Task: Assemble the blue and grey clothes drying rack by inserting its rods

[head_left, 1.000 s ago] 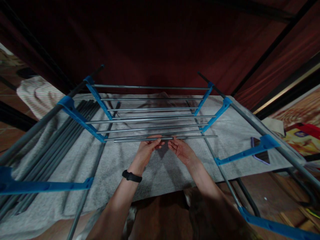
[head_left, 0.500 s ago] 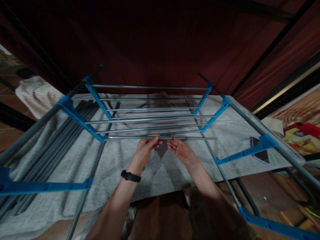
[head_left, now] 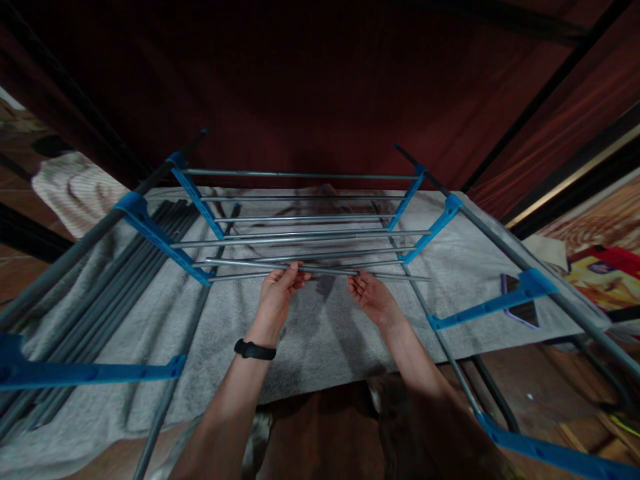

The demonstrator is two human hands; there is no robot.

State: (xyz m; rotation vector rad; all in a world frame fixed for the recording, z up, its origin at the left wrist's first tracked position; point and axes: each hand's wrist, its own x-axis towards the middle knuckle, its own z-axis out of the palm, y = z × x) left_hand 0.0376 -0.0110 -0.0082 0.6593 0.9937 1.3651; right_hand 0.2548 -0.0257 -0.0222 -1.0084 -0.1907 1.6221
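A thin grey metal tube lies across my two hands in front of the rack, its left end slightly higher than its right. It appears to have a joint close to my right fingers. My left hand, with a black band on the wrist, is closed on the tube left of its middle. My right hand is closed, thumb and fingers pinching the tube near that joint. Just behind is a rack of grey crossbars set between blue plastic brackets on grey side poles.
Several loose grey tubes lie in a bundle on the left. A grey towel covers the surface beneath. On the right lies a phone under a blue bracket. A dark red curtain hangs behind.
The tube has shifted left and its left end has risen. My left hand has moved left and my right hand slightly right, so they are farther apart.
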